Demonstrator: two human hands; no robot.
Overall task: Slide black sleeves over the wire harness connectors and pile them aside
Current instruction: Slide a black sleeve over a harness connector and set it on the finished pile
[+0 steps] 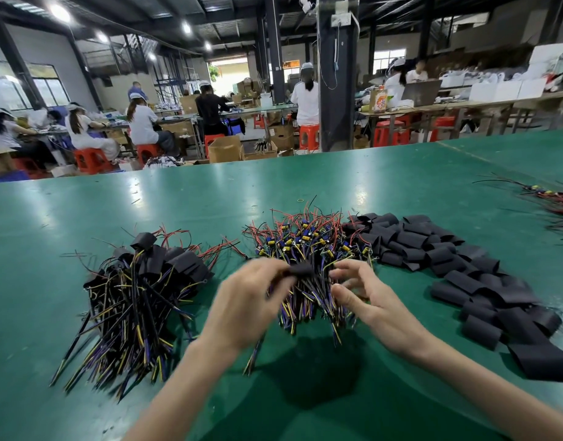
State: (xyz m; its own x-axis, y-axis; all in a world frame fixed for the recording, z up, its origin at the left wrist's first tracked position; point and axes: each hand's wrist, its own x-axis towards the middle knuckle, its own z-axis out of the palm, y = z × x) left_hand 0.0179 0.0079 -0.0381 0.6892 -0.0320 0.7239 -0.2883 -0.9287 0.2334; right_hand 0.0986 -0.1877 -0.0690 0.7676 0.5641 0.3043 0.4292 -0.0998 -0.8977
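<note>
My left hand (250,300) pinches a black sleeve (300,269) on a wire harness whose wires hang down below the hand; the hand is blurred by motion. My right hand (369,297) hovers just to the sleeve's right with loosely curled fingers and holds nothing. Behind both hands lies a heap of unsleeved harnesses (308,246) with blue and yellow connectors and red wires. A pile of sleeved harnesses (137,291) sits to the left. Loose black sleeves (458,268) spread to the right.
Everything lies on a green table (210,192). More red-wired harnesses (556,202) lie at the far right edge. A small rubber band (301,200) sits behind the heap. Beyond the table, people work on red stools at other benches.
</note>
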